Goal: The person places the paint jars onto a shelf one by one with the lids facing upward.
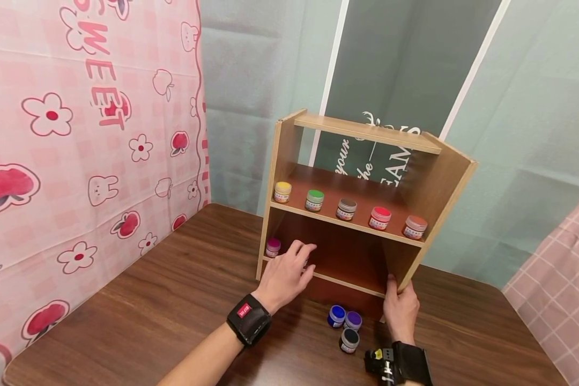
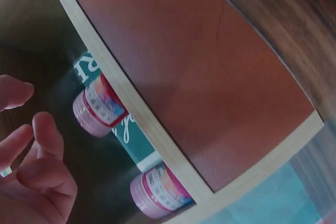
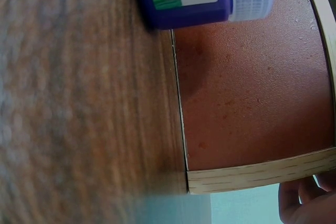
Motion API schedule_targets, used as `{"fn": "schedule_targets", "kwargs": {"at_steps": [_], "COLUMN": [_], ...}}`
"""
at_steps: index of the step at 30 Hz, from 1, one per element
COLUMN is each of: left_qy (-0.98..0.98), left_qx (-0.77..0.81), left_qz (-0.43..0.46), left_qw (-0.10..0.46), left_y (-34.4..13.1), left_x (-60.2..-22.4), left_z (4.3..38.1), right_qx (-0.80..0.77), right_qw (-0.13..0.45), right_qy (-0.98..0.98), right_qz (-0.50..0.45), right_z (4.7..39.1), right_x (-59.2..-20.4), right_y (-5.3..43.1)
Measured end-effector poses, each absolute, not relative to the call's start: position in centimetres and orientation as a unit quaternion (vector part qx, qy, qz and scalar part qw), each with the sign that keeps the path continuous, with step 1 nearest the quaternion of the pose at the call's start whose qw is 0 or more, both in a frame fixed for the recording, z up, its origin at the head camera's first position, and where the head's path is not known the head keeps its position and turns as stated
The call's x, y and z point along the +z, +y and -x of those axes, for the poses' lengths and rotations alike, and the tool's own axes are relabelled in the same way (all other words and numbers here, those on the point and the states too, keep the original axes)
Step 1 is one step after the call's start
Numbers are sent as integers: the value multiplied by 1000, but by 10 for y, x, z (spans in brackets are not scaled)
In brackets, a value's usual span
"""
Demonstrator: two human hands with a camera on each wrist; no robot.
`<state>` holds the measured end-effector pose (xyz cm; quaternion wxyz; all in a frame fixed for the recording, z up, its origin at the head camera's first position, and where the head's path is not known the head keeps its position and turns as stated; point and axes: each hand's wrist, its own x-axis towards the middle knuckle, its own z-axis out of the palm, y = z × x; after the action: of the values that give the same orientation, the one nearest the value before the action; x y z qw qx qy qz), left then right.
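Note:
A small wooden shelf unit (image 1: pixel 354 280) stands on the table. My right hand (image 1: pixel 400 311) grips the lower part of its right side panel, thumb on the inner face. In front of the lower shelf is my left hand (image 1: pixel 283 276), its fingers loosely bent and apart. It holds nothing in the left wrist view, where a red paint jar (image 2: pixel 100 106) stands beside the fingers. A magenta paint jar (image 1: pixel 273 247) sits at that shelf's left end. My left hand mostly hides the red jar in the head view.
Along the upper shelf stand yellow (image 1: pixel 282 192), green (image 1: pixel 314 200), brown (image 1: pixel 346 209), red (image 1: pixel 380 218) and orange-brown (image 1: pixel 415 227) paint jars. Blue (image 1: pixel 336 316), purple (image 1: pixel 353 320) and black (image 1: pixel 349 340) jars stand on the table (image 1: pixel 149 316) before the unit. Curtains hang behind and beside it.

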<state>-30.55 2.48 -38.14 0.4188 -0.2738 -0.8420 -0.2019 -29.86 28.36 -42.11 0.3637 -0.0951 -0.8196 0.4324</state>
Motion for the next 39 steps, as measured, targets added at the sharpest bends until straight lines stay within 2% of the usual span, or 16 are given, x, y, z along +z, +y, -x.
{"fn": "schedule_targets", "kwargs": {"at_steps": [12,20,29,39], "left_qy": [-864,-878,-875,-877], "left_qx": [-153,-101,-74,-60], "left_qz": [347,397,442,461], "left_qw": [332,249,181,121], "left_y": [41,50,53,56], "left_x": [-400,-413,-420,-422], "left_z": [296,289,283,282], "right_qx": [433,435,435,438], "right_qw": [359,360,363,359], "right_qy": [-822,-820,-819,-819], "right_qz": [94,94,92,93], "right_z": [301,301,301,300], "right_x": [-423,-422,-422,-423], "right_y": [284,284,284,285]}}
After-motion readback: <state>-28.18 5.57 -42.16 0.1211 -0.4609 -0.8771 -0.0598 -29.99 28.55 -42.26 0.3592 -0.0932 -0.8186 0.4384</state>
